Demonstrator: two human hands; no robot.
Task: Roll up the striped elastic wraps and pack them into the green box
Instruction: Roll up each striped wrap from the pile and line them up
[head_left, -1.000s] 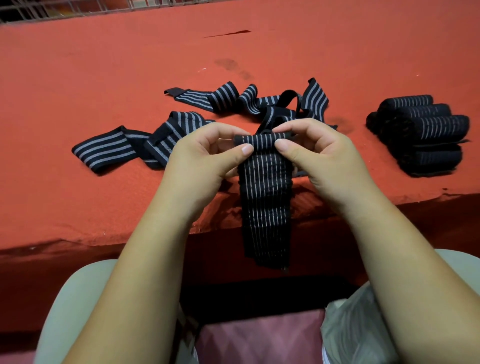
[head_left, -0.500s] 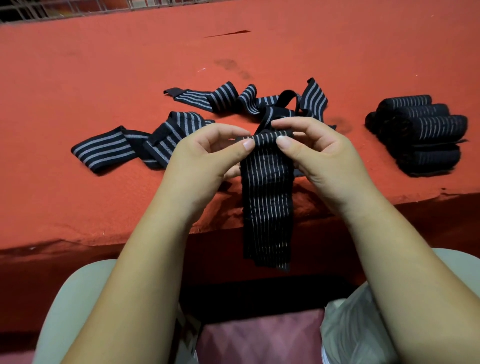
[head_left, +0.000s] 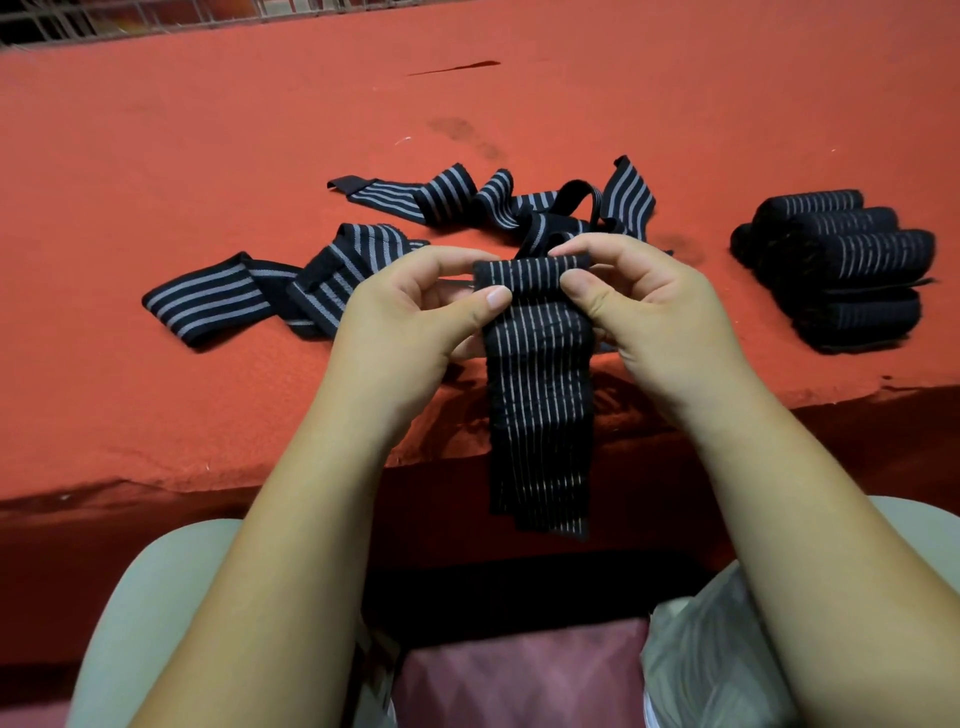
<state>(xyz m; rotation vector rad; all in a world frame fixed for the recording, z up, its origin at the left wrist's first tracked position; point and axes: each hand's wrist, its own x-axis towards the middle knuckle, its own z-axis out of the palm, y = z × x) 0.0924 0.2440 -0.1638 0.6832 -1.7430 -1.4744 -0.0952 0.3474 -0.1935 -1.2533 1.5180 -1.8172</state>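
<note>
The left hand and the right hand each pinch the small rolled top end of a black elastic wrap with thin pale stripes. The left hand holds its 9 o'clock edge and the right hand its 3 o'clock edge. The wrap's long axis runs from 12 to 6 o'clock. Its free tail hangs straight down from the grip, past the near edge of the red felt-covered table.

Rolling on would likely mean winding toward 6 o'clock, and both hands are equally near. Loose broad-striped wraps lie at 11 o'clock and a stack of finished rolls at 2 o'clock. The green box is out of view.
</note>
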